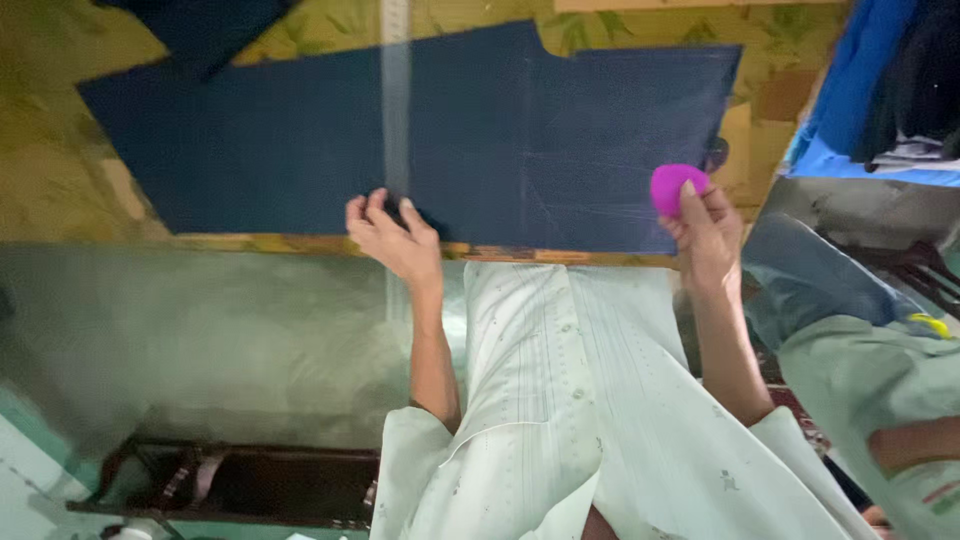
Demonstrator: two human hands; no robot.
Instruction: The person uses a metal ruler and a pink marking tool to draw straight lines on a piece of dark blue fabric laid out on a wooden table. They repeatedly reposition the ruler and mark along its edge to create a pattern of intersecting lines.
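Both bare forearms reach forward from pale rolled sleeves, the left hand [392,238] lying palm-down with fingers spread and pressed flat, the right hand [705,232] raised slightly, its fingertips [690,190] pinched together in a closed grip.

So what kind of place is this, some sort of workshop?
Most likely a tailor's or sewing workshop. A dark blue fabric piece, cut to shape and marked with faint lines, lies flat on the table. A clear ruler rests across it under the left hand, and the right hand holds pink tailor's chalk.
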